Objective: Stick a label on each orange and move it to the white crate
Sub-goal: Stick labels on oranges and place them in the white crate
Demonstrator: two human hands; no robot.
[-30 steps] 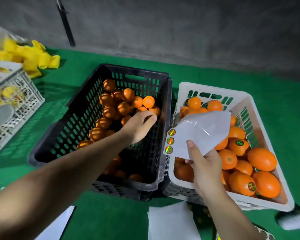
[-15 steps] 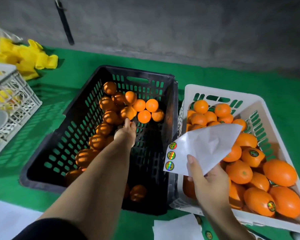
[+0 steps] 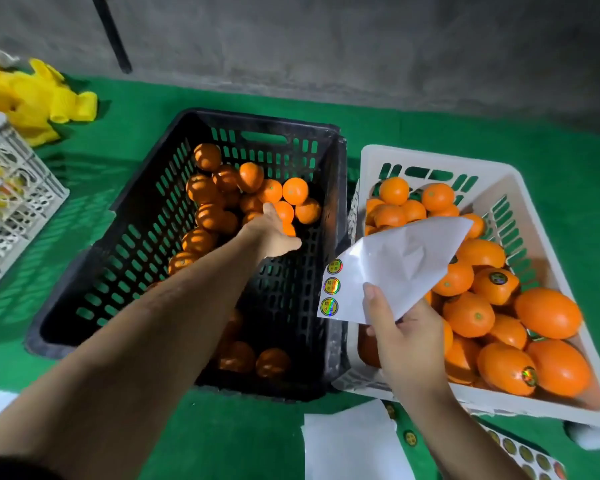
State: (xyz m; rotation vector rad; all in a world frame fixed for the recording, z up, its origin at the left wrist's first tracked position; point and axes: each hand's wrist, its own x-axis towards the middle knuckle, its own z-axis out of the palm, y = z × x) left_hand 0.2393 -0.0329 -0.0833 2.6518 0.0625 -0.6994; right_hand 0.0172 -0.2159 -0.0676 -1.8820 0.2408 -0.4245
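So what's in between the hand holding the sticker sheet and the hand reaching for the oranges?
In the head view, the black crate's right wall stands between the right hand, holding the sticker sheet, and the left hand.

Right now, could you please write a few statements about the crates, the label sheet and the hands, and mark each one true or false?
1. The right hand holds the label sheet. True.
2. Three round labels show along the sheet's left edge. True.
3. The left hand is inside the white crate. False: it reaches into the black crate, among the oranges.
4. The white crate holds no fruit. False: it holds many oranges, some already labelled.
5. The left hand has lifted an orange out. False: it is down at the pile, and its fingers are mostly hidden.
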